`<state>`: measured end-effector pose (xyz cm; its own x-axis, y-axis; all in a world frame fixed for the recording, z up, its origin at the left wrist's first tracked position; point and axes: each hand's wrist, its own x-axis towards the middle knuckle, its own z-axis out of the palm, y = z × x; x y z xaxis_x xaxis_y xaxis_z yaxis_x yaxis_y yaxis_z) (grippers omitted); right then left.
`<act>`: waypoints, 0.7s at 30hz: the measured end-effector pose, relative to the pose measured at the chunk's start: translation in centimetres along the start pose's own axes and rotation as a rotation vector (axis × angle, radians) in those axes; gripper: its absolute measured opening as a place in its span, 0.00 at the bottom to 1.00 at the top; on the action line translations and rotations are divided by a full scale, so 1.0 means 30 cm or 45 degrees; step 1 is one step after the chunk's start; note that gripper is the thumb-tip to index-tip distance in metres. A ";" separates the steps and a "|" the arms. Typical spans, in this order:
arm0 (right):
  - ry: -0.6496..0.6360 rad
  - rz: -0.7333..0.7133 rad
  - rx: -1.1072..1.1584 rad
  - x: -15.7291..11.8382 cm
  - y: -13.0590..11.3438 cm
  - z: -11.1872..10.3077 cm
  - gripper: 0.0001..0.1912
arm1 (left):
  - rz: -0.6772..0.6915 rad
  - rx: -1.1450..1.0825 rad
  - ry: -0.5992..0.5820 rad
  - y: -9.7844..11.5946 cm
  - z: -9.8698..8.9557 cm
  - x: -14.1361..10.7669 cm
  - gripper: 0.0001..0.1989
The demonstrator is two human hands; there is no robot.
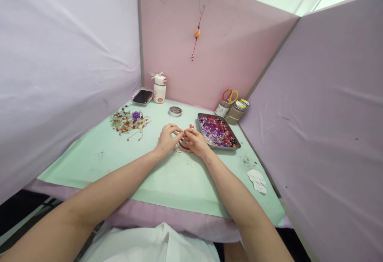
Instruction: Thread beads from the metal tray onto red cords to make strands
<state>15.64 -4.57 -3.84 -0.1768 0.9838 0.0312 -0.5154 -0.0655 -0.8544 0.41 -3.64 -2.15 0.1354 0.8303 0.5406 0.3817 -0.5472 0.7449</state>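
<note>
On the green surface (167, 190), left grip (167, 139) and right grip (196, 142) are closed at the fingertips (what is pinched cannot be told); red cord (184, 147) is looped at their six o'clock.

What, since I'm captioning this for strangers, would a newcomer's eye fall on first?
Probably the metal tray of purple, red and clear beads, right of centre on the pale green table. Next, perhaps, the orange beaded pendant, hanging against the pink backdrop. Then the left hand and right hand, fingertips close together above red cord near mid-table; what they pinch is too small to tell.
</note>
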 end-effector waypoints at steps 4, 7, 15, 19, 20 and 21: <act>0.013 0.002 -0.002 -0.001 0.001 0.003 0.10 | -0.004 -0.007 0.017 -0.003 0.003 -0.001 0.04; 0.025 0.000 -0.003 -0.001 0.004 0.005 0.11 | -0.006 -0.007 0.015 -0.008 0.007 -0.001 0.04; 0.035 -0.040 -0.007 0.000 0.006 0.009 0.12 | -0.021 -0.022 0.016 -0.008 0.007 0.001 0.04; 0.049 -0.034 -0.020 0.000 0.005 0.010 0.12 | -0.025 -0.025 0.013 -0.001 0.004 0.001 0.04; 0.050 -0.034 -0.026 0.000 0.005 0.010 0.12 | -0.023 -0.025 0.011 0.000 0.004 0.001 0.04; 0.049 -0.035 -0.029 -0.001 0.005 0.010 0.12 | -0.020 -0.026 0.008 0.001 0.003 0.001 0.04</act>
<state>15.32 -4.65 -3.80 -0.1301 0.9909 0.0353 -0.5001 -0.0349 -0.8653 0.51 -3.63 -2.14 0.1237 0.8381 0.5314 0.3650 -0.5364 0.7610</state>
